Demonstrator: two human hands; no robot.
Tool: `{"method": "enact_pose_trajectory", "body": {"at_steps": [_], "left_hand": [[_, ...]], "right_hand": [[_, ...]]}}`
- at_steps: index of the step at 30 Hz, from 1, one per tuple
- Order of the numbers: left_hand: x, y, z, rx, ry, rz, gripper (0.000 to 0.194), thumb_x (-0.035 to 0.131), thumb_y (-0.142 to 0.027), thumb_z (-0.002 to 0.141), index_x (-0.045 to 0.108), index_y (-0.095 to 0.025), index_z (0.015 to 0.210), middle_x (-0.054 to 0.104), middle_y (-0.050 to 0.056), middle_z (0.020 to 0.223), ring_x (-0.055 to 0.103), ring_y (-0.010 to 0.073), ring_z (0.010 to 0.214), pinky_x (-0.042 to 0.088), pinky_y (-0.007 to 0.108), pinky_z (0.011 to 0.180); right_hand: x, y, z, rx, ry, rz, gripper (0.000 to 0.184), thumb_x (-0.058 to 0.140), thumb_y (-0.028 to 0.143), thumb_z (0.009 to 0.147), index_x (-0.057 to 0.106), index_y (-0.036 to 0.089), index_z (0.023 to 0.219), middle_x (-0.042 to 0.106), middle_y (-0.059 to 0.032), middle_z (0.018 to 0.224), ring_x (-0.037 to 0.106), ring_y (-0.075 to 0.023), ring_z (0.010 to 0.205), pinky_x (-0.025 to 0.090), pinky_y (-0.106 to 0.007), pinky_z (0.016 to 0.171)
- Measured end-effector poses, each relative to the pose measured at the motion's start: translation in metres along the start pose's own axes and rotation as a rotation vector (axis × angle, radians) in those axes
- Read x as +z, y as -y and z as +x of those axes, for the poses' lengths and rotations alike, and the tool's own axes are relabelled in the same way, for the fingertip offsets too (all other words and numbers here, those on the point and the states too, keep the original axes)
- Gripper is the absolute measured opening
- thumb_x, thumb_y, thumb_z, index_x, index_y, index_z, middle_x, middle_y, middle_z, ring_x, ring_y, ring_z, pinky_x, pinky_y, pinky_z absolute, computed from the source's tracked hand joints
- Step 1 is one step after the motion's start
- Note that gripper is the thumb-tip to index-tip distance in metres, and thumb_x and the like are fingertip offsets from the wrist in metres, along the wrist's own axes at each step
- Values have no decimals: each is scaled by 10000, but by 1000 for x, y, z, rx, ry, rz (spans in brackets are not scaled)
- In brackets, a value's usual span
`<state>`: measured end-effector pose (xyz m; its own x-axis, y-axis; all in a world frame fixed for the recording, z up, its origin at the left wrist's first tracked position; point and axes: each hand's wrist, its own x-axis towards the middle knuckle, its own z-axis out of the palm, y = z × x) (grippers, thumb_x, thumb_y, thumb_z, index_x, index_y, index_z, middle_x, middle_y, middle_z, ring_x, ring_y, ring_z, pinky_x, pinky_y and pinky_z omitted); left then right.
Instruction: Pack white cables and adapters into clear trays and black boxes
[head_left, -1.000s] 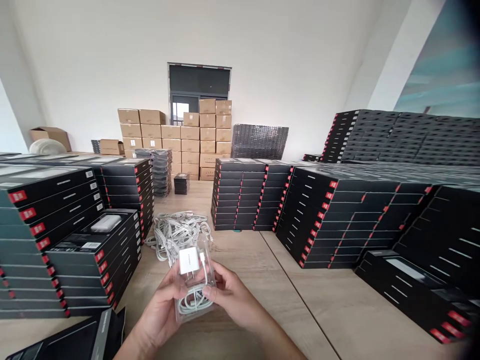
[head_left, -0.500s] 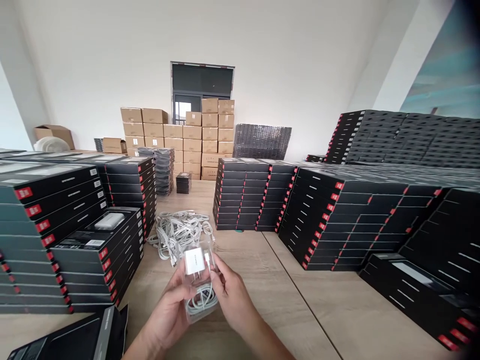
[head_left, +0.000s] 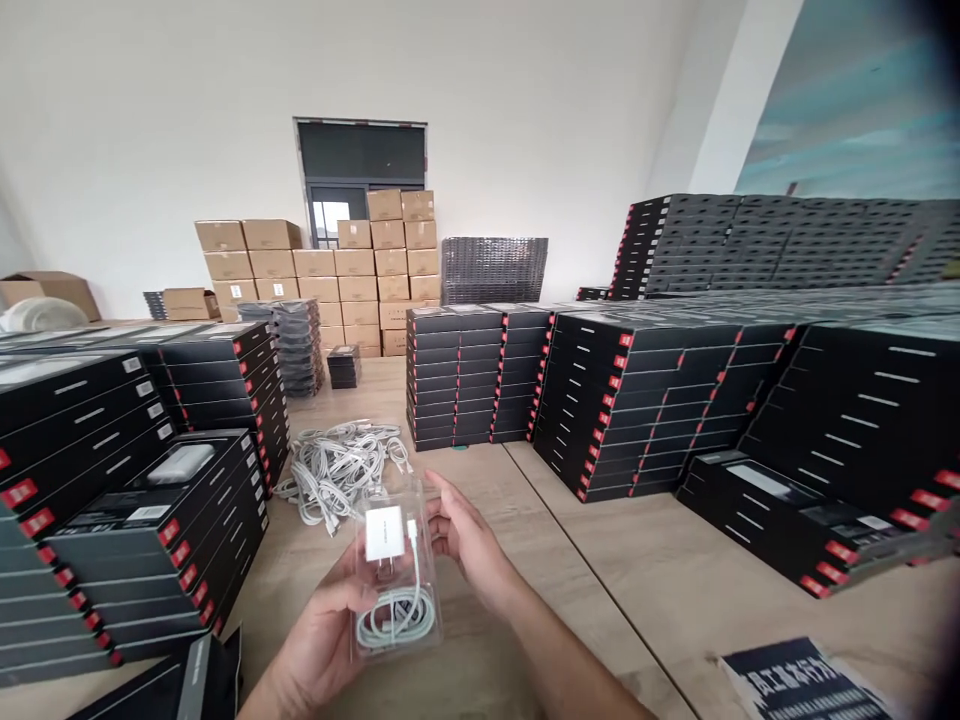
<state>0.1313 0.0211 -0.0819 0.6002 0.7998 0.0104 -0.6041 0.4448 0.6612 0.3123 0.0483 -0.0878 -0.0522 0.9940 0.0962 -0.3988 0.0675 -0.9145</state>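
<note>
My left hand (head_left: 330, 610) is closed on the left side of a clear plastic tray (head_left: 429, 625), thumb across its front. Inside the tray are a white charger plug (head_left: 385, 535) at the top and a coiled white cable (head_left: 401, 612) below, its connector end lying up beside the plug. My right hand (head_left: 472, 550) is open at the tray's right edge, fingers stretched out; whether its fingertips touch the tray I cannot tell. Just beyond the tray, a pile of white cables (head_left: 341, 470) lies on the wooden table (head_left: 517, 590).
Black box stacks (head_left: 150, 540) stand on the left, with a white object (head_left: 181, 463) on one. More box stacks (head_left: 585, 410) fill the right. A dark printed sheet (head_left: 806, 680) lies front right. Cardboard cartons (head_left: 337, 275) are piled at the back.
My right hand has come off the tray's front and its fingers have opened. My left hand keeps hold of the tray. The view has turned right, bringing the printed sheet into sight.
</note>
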Motion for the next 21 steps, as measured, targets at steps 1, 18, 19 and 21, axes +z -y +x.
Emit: {"method": "enact_pose_trajectory", "body": {"at_steps": [1,18,19,21], "left_hand": [[-1,2,0,-40,-6,24,628,542,-53,612,584,-204,1220,699,86,1041,669,243,906,518,373,793],[-37,-116,-118,-125,-431,1795,558,737,-333,600,612,-315,1144,547,4,1388,426,320,1321,305,447,1121],[-48,-117,-128,-155,-462,1867,603,717,-295,591,596,-303,1182,530,11,1407,423,321,1326,294,445,1128],[-61,-113,-142,-220,-475,1969,687,677,-242,576,563,-276,1253,494,24,1443,401,308,1349,261,415,1147]], "right_hand": [[0,2,0,9,12,18,571,621,552,828,525,285,1323,656,18,782,602,-123,581,449,-222,490],[-30,-8,9,156,-174,202,198,646,260,802,644,180,983,712,-10,681,659,-143,514,496,-211,428],[-30,-7,9,158,-173,209,189,644,250,806,645,180,981,713,-11,680,660,-144,516,501,-212,431],[-29,-6,8,157,-171,223,171,635,230,819,645,178,982,714,-12,678,663,-143,522,508,-211,437]]}}
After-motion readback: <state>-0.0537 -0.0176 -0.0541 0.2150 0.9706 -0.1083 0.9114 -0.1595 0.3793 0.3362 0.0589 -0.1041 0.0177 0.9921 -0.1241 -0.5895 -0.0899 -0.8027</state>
